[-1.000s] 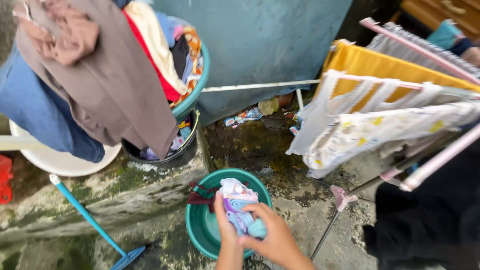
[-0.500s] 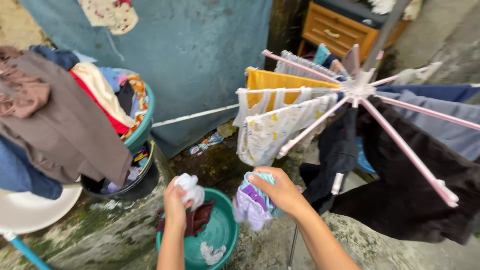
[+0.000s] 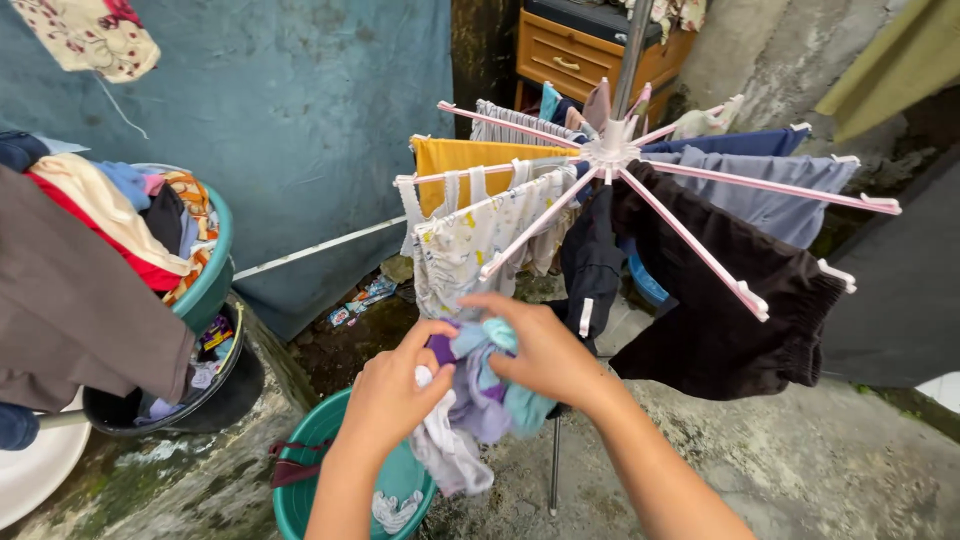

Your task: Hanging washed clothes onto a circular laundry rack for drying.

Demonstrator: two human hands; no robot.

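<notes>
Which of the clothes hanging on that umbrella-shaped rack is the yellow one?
The mustard-yellow cloth on the rack's far left arm, behind the white printed garment. The others are black, blue-grey, striped or white.

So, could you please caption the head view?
Both hands hold bunched small clothes beside a drying rack.

White tub (image 3: 30,480) cut by left edge

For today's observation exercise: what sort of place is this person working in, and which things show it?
Probably an outdoor home laundry corner: an umbrella-style drying rack hung with clothes, basins heaped with garments, and a mossy concrete floor. Both hands grip small wet cloths.
</notes>
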